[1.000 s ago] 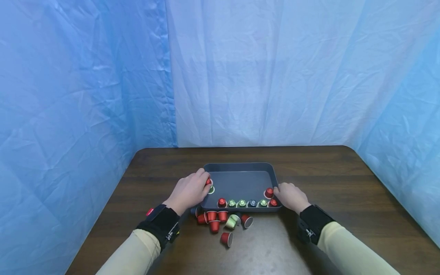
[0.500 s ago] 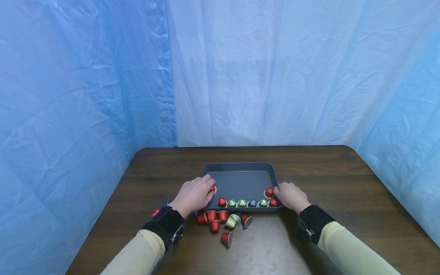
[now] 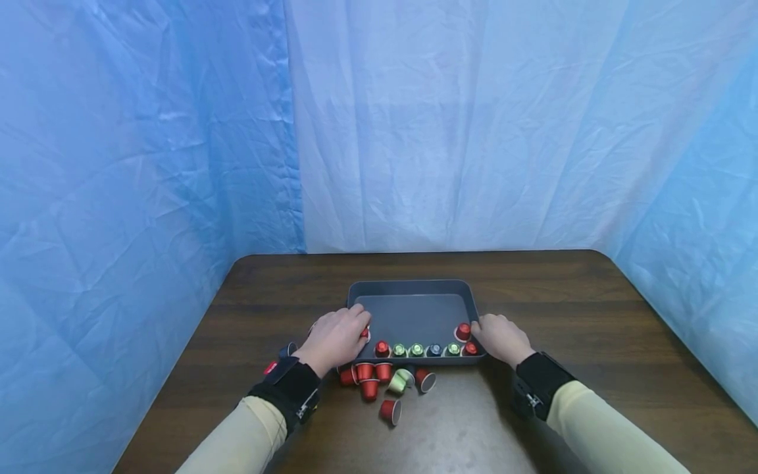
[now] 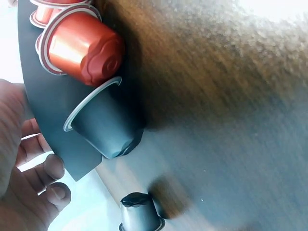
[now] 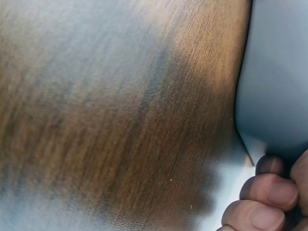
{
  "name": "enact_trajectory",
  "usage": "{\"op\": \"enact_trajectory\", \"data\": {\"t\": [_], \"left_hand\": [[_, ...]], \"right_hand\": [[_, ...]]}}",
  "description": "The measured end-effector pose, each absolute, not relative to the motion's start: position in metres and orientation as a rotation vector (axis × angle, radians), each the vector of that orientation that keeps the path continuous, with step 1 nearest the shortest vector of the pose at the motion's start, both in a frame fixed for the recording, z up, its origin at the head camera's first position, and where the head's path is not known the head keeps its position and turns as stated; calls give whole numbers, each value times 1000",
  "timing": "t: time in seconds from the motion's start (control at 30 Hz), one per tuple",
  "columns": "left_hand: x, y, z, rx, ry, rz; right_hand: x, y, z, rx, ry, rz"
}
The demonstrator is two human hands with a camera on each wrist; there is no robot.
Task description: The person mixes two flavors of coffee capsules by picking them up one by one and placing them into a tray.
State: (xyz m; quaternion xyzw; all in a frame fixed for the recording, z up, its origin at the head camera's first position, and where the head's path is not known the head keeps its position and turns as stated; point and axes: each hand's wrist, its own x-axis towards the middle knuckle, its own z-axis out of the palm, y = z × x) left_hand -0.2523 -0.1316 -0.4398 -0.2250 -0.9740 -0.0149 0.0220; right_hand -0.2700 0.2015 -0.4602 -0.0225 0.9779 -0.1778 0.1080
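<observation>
A dark grey tray (image 3: 414, 306) lies on the table with a front row of coffee capsules: red (image 3: 382, 349), green (image 3: 417, 350), dark blue (image 3: 435, 350) and another red at the right corner. One more red capsule (image 3: 464, 332) stands just behind that corner. My left hand (image 3: 336, 337) reaches over the tray's left side and pinches a red capsule (image 3: 365, 334), mostly covered by the fingers. My right hand (image 3: 503, 339) grips the tray's right rim; in the right wrist view, its curled fingers (image 5: 269, 192) are at the tray's edge.
Several loose capsules lie before the tray, including red ones (image 3: 370, 390), a pale green one (image 3: 397, 384) and a lone red one (image 3: 391, 412) nearest me. In the left wrist view, a dark capsule (image 4: 108, 120) touches the tray's outer wall. Another dark one (image 3: 287, 349) sits further left.
My left hand has come nearer and slightly right with the red capsule, along the tray's left side. A green capsule seen there before is now hidden. The right hand stays put.
</observation>
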Motion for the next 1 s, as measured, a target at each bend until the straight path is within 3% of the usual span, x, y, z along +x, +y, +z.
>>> {"op": "enact_trajectory", "data": {"t": [1.0], "left_hand": [[-251, -132, -444, -664, -3040, -50]], "right_hand": [[-269, 200, -458, -53, 2865, -519]]}}
